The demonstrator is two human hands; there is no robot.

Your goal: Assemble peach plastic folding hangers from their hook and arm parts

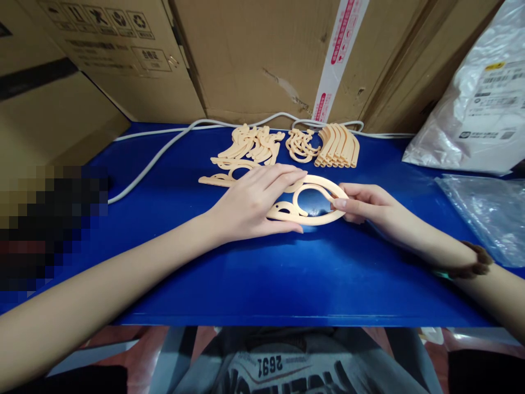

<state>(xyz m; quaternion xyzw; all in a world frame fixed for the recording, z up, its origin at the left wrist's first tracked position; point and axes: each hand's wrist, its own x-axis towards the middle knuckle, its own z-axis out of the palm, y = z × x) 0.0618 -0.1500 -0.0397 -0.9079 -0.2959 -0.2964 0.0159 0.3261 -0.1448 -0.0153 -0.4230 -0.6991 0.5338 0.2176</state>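
Observation:
A cream plastic folding clothes hanger, a looped shape with curved arms and a ring inside, is held between my two hands just over the blue table. My left hand spans its left part, fingers along the far side and thumb along the near side. The palm hides that end. My right hand pinches the rounded right end between thumb and fingers. Beyond my left hand, similar cream hanger pieces lie flat, partly covered by it. Farther back are a pile of curved arms, a heap of hooks and a neat row of curved tubular pieces.
A white cable runs along the back of the blue table. Cardboard boxes stand behind it. On the right are a white plastic parcel bag and clear plastic bags. A blurred dark area covers the left edge.

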